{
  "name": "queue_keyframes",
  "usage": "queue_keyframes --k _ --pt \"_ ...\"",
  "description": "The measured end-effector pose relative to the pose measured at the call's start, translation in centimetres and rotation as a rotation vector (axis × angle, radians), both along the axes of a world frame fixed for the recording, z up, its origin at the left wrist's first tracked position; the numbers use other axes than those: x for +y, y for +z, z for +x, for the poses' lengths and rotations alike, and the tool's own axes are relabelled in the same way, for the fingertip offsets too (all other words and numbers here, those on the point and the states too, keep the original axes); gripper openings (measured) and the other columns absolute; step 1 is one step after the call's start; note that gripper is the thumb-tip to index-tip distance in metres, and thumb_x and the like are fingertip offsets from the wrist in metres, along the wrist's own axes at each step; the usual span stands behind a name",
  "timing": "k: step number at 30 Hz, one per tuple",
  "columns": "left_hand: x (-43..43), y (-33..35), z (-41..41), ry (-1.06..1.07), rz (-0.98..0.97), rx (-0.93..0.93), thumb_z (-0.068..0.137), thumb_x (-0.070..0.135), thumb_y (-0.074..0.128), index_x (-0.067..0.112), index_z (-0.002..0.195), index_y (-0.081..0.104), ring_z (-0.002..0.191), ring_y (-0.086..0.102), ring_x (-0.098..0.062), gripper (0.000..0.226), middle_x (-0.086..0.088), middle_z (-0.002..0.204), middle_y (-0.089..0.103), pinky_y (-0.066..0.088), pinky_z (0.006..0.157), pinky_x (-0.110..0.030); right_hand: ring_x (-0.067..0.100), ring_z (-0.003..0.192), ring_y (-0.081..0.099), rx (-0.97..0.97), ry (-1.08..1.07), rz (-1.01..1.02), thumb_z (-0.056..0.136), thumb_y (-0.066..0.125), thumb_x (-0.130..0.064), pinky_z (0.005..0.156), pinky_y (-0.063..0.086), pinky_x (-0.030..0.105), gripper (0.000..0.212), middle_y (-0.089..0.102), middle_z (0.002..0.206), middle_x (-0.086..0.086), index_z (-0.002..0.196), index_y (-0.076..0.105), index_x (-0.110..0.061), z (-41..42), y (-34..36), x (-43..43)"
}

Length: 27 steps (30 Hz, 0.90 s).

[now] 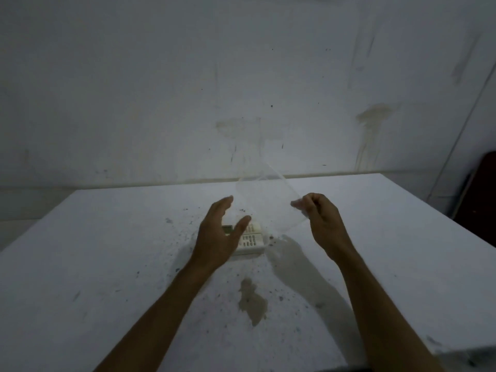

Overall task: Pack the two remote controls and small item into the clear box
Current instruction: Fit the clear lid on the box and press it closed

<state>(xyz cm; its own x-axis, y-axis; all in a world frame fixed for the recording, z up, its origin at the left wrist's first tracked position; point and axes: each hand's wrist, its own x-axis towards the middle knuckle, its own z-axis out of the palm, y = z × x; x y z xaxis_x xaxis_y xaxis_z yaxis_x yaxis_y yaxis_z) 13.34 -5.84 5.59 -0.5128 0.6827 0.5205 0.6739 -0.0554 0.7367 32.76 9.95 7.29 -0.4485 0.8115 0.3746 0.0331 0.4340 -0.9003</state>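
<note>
A clear box (pixel 264 205) is held tilted above the middle of the table, its walls barely visible. My right hand (pixel 319 218) pinches its right edge with closed fingers. My left hand (pixel 220 232) is open beside the box's left side, fingers apart, and I cannot tell if it touches the box. Under the box lie white remote controls (pixel 251 238) with rows of buttons, side by side, partly hidden by my left hand. A small greenish display (pixel 227 229) shows at their left end. The small item is not visible.
The white table (pixel 107 264) is speckled with dark spots and has a brownish stain (pixel 252 302) near the front centre. A stained white wall (pixel 241 89) stands just behind the table. A dark object (pixel 483 194) stands off the table's right edge.
</note>
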Motion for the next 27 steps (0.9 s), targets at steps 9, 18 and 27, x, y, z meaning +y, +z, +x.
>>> queue_keyframes --k 9,18,27 --pt "-3.2 2.8 -2.9 0.075 0.272 -0.383 0.089 0.018 0.08 0.009 0.118 0.073 0.084 0.077 -0.016 0.031 -0.003 0.09 0.078 0.063 0.081 -0.03 0.025 0.094 0.077 0.199 0.082 -0.171 0.102 0.057 -0.022 0.091 0.061 0.046 0.026 0.078 0.093 0.014 0.114 0.068 -0.002 -2.9 2.3 -3.0" --pt "-4.7 0.4 -4.9 0.054 0.108 -0.994 0.09 -0.002 0.07 0.001 0.122 0.064 0.071 0.076 -0.021 0.032 -0.018 0.087 0.075 0.063 0.069 -0.029 0.018 0.076 0.075 0.118 0.024 -0.452 0.094 0.071 -0.023 0.075 0.061 0.038 0.045 0.079 0.096 0.004 0.136 0.06 -0.013 -6.2 -0.5 -5.6" --pt "-3.9 -0.3 -7.8 0.155 -0.125 -0.519 0.089 0.018 0.079 0.004 0.119 0.073 0.077 0.076 -0.021 0.034 -0.008 0.095 0.077 0.065 0.078 -0.036 0.016 0.062 0.072 -0.119 0.022 -0.218 0.09 0.075 -0.017 0.062 0.059 0.032 0.042 0.081 0.082 0.001 0.129 0.067 -0.007 -7.2 -1.1 -2.7"
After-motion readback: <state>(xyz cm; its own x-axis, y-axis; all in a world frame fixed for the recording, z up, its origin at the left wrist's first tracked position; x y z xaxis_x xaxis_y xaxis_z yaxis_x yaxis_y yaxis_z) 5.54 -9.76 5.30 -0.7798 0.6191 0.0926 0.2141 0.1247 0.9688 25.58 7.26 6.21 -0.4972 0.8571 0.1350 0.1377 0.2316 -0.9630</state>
